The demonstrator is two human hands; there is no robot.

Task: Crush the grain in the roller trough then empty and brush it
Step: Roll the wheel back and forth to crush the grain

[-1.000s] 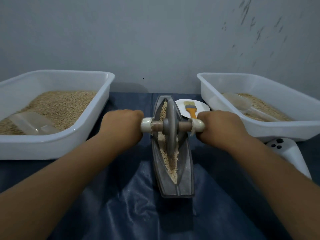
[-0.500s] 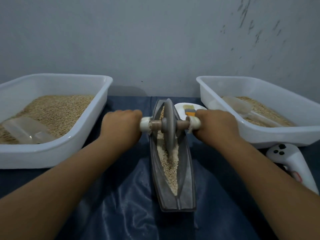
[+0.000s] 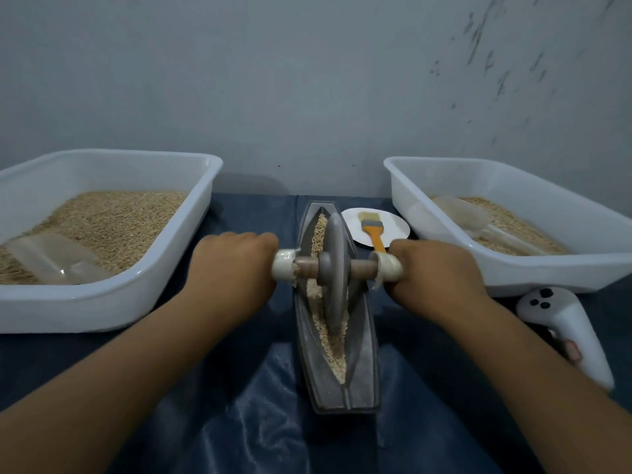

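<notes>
Rolled grey stone disc wheel (image 3: 333, 268) back toward me along long grey boat-shaped trough (image 3: 337, 367) at bench centre. My left hand (image 3: 236, 268) and right hand (image 3: 434, 271) grip axle, fingers curled round. Grain (image 3: 337, 350) partly crushed; emptying, orange-handled brush (image 3: 372, 230) untouched.

Makeshift workbench, grain tubs (image 3: 191, 213), bare wall (image 3: 307, 80)

Greys, whites and tan on a dark blue cloth (image 3: 239, 422).

Grey trough (image 3: 367, 381) and grey wheel (image 3: 335, 268); tan grain (image 3: 337, 350); brown axle (image 3: 362, 267), seemingly white-taped at the ends; white tubs (image 3: 164, 285); orange-handled brush (image 3: 374, 234) on a white plate (image 3: 352, 222).
</notes>
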